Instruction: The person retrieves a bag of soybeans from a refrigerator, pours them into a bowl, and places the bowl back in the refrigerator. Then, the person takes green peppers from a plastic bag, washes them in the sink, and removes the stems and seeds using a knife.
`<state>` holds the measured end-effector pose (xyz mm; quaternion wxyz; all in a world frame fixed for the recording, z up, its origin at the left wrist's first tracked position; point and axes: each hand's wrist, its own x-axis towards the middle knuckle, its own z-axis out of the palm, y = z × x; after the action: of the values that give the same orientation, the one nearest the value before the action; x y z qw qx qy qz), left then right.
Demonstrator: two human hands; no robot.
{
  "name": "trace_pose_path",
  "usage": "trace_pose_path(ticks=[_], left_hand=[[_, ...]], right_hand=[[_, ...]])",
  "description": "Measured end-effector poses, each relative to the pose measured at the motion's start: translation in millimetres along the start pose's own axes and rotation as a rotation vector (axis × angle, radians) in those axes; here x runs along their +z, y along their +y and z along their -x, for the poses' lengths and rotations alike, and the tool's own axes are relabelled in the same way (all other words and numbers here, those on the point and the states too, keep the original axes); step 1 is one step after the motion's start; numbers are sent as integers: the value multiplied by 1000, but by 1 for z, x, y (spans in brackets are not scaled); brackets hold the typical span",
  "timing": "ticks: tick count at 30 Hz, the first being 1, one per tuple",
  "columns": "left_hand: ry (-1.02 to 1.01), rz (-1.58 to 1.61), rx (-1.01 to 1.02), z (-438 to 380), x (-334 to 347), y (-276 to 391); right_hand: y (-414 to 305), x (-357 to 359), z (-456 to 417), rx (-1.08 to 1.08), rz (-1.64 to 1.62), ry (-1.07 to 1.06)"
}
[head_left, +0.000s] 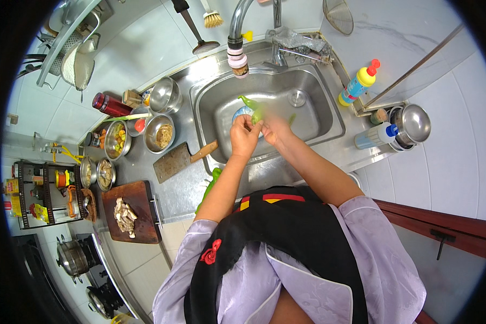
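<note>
Over the steel sink (328, 117), my left hand (244, 135) is closed on a green pepper (257, 116), whose curved end points up and to the left. My right hand (276, 128) is close beside it, partly blurred, its fingertips near the pepper; whether it grips anything is unclear. Below the hands a blue-and-white dish (239, 112) shows in part in the basin. A small green piece (292, 119) lies to the right of my right hand. More green peppers (209, 188) rest on the counter by my left forearm, partly hidden by it.
A cleaver (173, 163) lies left of the sink, its wooden handle at the rim. Beyond are steel bowls (159, 133) of food and a cutting board (146, 202) with pale sliced pieces. The faucet (238, 56) hangs over the basin. Bottles (360, 85) stand at right.
</note>
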<state>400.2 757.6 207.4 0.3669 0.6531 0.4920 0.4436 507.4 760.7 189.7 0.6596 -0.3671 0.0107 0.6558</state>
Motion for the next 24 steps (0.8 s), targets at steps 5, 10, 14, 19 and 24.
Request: trace_pose_path(ticks=[5,10,14,19,24], left_hand=[[121,-73,124,2,6,-22],[181,133,-26,3,10,-15],[215,-52,189,1,6,-22],[158,96,6,2,6,-23],[62,134,-57,-1,2,-23]], right_hand=[[5,2,-2,-9,-26,-33],[12,-4,-9,-33,-40,-25],[14,-4,-9,-49,-60,-36],[15,1,-1,-87,-52,18],[13,0,3,-100,-47,32]])
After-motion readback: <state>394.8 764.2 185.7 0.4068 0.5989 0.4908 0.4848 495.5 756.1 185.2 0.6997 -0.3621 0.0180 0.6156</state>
